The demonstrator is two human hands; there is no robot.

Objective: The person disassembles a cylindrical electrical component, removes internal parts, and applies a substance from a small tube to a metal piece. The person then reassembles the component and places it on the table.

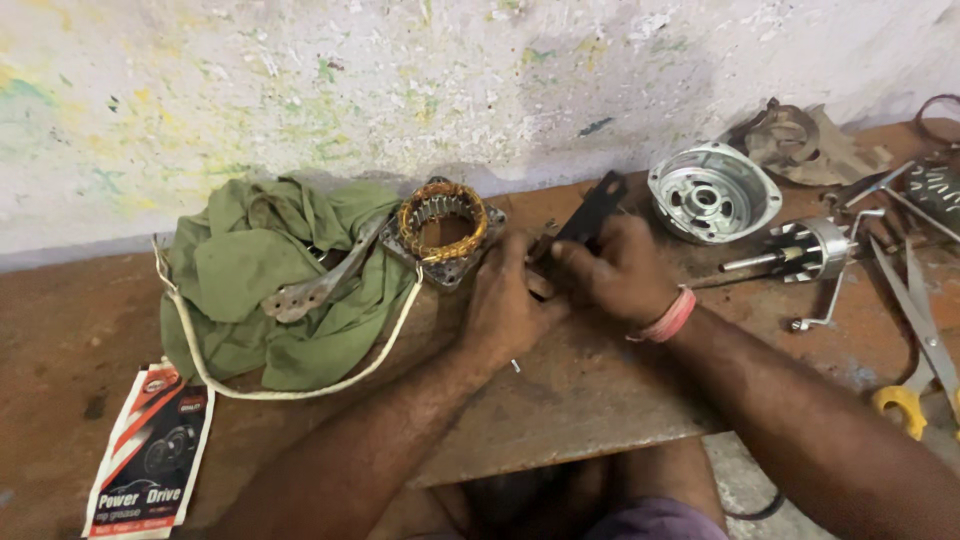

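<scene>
Both hands are bunched together over the middle of the counter [600, 390]. The left hand [505, 305] and right hand [615, 270] have their fingers curled in tight around a black flat metal piece [592, 212], which sticks up and away past the fingertips toward the wall. There may be some smaller part pinched between them too, but I can't tell, the knuckles hide it.

Just left of the left fingers sits the motor coil ring [441, 224] with copper windings, resting against a green rag [270, 280] with a white cord [300, 385] looping around it. Right of the right fingers: a silver round motor cover [712, 192], then a rotor with its shaft [795, 252], and further off scissors with a yellow handle [915, 345].

Progress-wise the motor looks fully apart, pieces spread all over, nothing back together yet. A grease packet [150, 455] lies at the near left.
</scene>
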